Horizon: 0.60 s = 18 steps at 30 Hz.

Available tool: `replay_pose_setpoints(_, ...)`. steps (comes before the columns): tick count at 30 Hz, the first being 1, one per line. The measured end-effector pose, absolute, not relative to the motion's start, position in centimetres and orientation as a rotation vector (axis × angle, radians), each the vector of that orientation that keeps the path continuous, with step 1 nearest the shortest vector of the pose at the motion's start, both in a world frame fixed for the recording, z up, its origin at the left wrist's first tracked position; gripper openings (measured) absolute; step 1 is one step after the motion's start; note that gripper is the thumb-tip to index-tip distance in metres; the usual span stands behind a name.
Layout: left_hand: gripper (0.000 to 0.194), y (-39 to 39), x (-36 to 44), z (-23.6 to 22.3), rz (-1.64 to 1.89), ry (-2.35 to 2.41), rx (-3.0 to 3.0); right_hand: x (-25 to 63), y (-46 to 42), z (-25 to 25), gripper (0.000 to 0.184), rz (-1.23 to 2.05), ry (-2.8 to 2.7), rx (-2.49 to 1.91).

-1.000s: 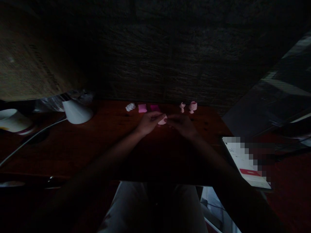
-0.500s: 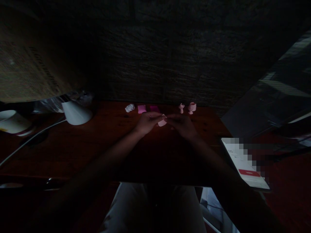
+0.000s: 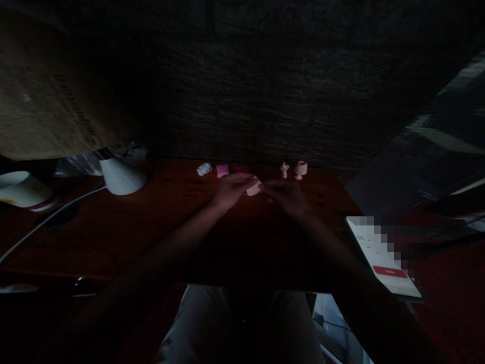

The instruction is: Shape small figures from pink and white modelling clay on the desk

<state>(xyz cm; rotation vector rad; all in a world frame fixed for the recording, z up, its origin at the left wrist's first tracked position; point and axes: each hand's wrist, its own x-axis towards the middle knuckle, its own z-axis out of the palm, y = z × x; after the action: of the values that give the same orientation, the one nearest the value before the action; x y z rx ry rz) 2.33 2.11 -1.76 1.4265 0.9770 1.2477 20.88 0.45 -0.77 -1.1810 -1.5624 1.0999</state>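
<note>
Between my two hands is a small pale pink piece (image 3: 253, 187), soft-looking like modelling clay. My left hand (image 3: 231, 191) grips its left side between thumb and fingers. The fingers of my right hand (image 3: 285, 195) are pinched together at its right edge. Just under the right fingers lies a small pink bit (image 3: 270, 200) on the table. Beyond my hands stand a pink goblet-shaped piece (image 3: 301, 169) and a smaller pink stemmed piece (image 3: 284, 169). A bright pink block (image 3: 223, 171), a magenta block (image 3: 241, 169) and a white crumpled lump (image 3: 204, 169) line the back to the left.
On the dark wooden table (image 3: 170, 202), a white cone-shaped lamp base (image 3: 123, 177) with a cable and a paper cup (image 3: 25, 189) stand left. A cardboard box (image 3: 45, 101) looms behind them. A lit tablet-like screen (image 3: 382, 258) lies at the right edge. A dark brick wall (image 3: 242, 91) rises behind.
My right fingers have shifted slightly right along the pink piece, showing more of it. My left hand keeps its hold. The whole view has moved a little.
</note>
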Motion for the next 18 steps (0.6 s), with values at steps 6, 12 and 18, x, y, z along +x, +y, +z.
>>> replay_pose_setpoints(6,0.028,2.14,2.3,-1.81,1.199,0.971,1.478,20.89,0.48,-0.65,0.042,0.986,-1.638,-1.197)
replay_pose_setpoints(12,0.027,2.03,2.22,-1.6,1.169,0.961,1.427,20.5,0.19,-0.58,0.043,1.056,-1.545,-1.144)
replay_pose_setpoints(18,0.029,1.8,2.49,-1.64,1.194,0.976,1.324,20.64,0.33,-0.77,0.042,1.043,-1.588,-1.176)
